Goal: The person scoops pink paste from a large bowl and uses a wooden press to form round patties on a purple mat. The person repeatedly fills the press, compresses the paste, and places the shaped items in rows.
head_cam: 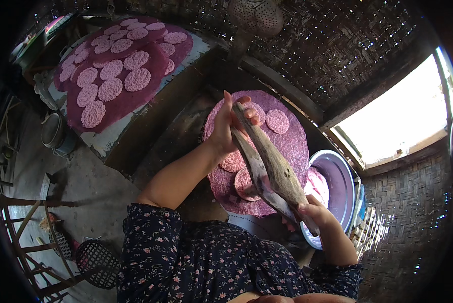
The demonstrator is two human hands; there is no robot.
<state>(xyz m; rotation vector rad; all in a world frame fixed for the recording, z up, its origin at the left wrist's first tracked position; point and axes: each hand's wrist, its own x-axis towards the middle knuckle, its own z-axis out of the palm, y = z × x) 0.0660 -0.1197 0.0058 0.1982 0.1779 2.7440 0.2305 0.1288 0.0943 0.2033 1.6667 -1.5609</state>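
My left hand (230,125) grips the upper ends of two long wooden pieces, the outer one a weathered wooden bar (279,170) and the other a lower wooden bar (253,163) beside it. Around their lower ends is my right hand (315,212). Between the bars, near their middle, a bit of pink material shows. Beneath them lies a round purple mat (294,147) bearing lacy pink discs, one of them a pink disc (277,121) at the upper right. Below the bars, a pink disc in a ring mould (245,183) is partly hidden.
At the right stands a purple basin (340,189) with pink dough (317,185). A raised slab (109,142) at the upper left holds purple mats with many pink discs. A bucket (52,130), a wooden rack (25,227) and a black basket (97,263) are on the left. A woven bamboo wall (404,212) borders the right.
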